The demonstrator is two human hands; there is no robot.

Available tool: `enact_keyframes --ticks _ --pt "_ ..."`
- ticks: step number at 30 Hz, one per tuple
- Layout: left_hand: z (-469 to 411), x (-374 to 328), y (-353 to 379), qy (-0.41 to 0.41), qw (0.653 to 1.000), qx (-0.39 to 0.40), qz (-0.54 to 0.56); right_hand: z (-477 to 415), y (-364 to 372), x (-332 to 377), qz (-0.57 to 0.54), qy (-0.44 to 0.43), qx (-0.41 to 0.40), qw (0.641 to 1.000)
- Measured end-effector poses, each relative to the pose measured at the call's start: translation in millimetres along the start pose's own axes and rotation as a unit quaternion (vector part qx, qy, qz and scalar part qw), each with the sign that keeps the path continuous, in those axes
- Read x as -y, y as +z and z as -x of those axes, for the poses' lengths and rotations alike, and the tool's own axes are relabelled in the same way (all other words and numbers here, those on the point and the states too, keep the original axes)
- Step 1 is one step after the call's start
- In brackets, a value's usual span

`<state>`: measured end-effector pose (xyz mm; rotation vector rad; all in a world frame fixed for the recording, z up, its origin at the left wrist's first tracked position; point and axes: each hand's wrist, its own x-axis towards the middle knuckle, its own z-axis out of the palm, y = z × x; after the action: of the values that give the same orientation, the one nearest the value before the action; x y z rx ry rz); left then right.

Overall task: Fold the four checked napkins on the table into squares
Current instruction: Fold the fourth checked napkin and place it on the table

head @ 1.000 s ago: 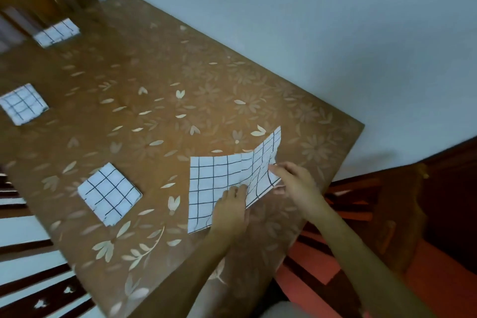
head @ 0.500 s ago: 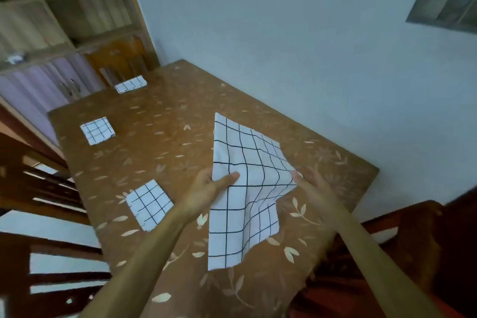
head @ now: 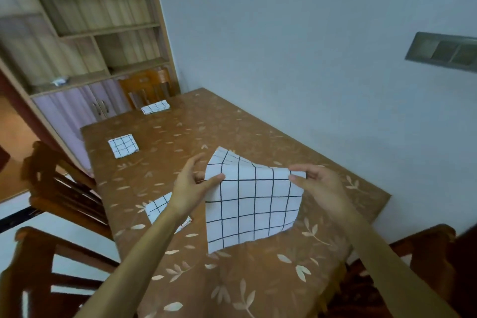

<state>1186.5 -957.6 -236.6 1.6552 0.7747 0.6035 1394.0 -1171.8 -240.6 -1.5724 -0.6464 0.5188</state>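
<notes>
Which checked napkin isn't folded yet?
The white black-checked napkin held by left hand and right hand; the other three lie on the brown table as small folded squares.

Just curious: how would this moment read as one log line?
left hand: pinches napkin top edge | right hand: pinches same edge | napkin: hangs over table | folded napkins: three

The napkin (head: 253, 204), flat on the table (head: 232, 279) a second ago, now hangs in the air; the left hand (head: 190, 188) and right hand (head: 322, 188) have shifted to its upper edge, seemingly doubling it over.
</notes>
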Motion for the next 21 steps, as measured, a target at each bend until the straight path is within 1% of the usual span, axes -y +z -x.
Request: enact_keyframes --ticks 2,5,6,8,9,11,14,16,19,21 --pt "-1 -2 -6 0.049 0.998 0.008 -0.026 -3 -3 6 0.002 -0.004 -0.001 1.0" --pt "1 -11 -9 0.109 0.992 0.017 -0.065 -5 -7 12 0.028 -0.003 0.039 0.999" --pt "1 -13 -9 0.118 0.99 0.018 -0.078 -5 -9 13 0.057 -0.007 0.047 0.997" --pt "0 -16 -8 0.134 0.984 0.015 -0.117 -4 -13 15 0.157 -0.036 0.042 0.986" --pt "0 -17 -7 0.149 0.978 0.009 -0.148 -3 -16 16 0.202 -0.057 0.034 0.977" --pt "0 -20 -4 0.193 0.956 -0.015 -0.222 -2 -20 19 0.246 -0.101 0.016 0.964" --pt "-2 -22 0 0.246 0.918 -0.037 -0.308 -2 -26 24 0.263 -0.153 -0.017 0.952" --pt "-6 -18 0 0.242 0.909 -0.033 -0.337 -4 -32 26 0.261 -0.159 -0.034 0.952" --pt "-12 -15 0 0.237 0.902 0.002 -0.361 -3 -38 31 0.25 -0.148 -0.024 0.957" --pt "-11 -19 4 0.243 0.892 0.04 -0.38 1 -39 37 0.217 -0.146 -0.007 0.965"
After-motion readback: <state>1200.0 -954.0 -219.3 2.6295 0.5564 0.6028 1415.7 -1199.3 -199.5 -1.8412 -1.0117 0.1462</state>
